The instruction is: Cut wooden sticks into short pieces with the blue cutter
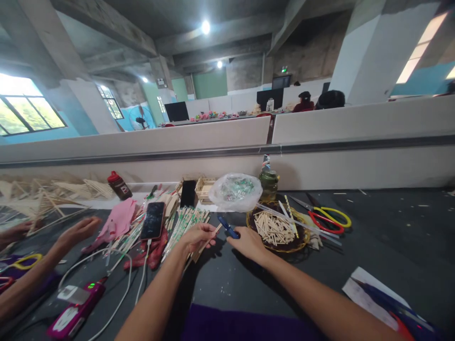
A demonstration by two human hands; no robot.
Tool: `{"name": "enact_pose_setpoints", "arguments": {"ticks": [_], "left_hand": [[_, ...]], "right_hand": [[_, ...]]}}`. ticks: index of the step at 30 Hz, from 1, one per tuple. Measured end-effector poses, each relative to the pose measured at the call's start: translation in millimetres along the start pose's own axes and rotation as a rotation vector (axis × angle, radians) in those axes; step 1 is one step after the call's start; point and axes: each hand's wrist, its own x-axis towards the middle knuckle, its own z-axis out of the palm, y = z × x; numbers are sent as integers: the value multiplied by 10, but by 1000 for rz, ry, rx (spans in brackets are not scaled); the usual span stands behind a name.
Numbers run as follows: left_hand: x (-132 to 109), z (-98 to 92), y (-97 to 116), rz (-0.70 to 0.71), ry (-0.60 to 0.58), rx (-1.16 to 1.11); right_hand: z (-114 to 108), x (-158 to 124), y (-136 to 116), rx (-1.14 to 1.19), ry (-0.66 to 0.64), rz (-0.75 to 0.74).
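My left hand (199,238) is closed on a few thin wooden sticks (209,240), their upper ends pointing up and to the right. Just right of it, my right hand (248,243) grips a dark blue hand tool (229,228) that looks like small snips; my fingers hide part of it. The tool's tip is close to the stick ends, and I cannot tell whether they touch. Beside my right hand, short cut wooden sticks (273,228) lie heaped in a round dark basket (304,240). Green-and-white wrapped sticks (186,220) are bundled behind my left hand.
Red- and yellow-handled scissors (330,221) lie right of the basket. A plastic bag (235,192) and a green jar (269,183) stand behind. A phone (152,221) with a cable and a magenta power device (76,310) are left. Another person's hand (81,229) is at far left.
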Motion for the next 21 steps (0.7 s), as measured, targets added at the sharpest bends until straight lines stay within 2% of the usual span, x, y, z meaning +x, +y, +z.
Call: {"name": "enact_pose_setpoints", "arguments": {"ticks": [8, 12, 16, 21], "left_hand": [[-139, 18, -30, 14, -1, -25], [-156, 47, -186, 7, -24, -40], [-133, 87, -388, -14, 4, -21], [-126, 100, -424, -14, 40, 0]], "right_hand": [[68, -59, -46, -125, -4, 18], [92, -139, 4, -183, -18, -8], [228, -224, 113, -258, -14, -1], [312, -230, 172, -295, -26, -19]]}}
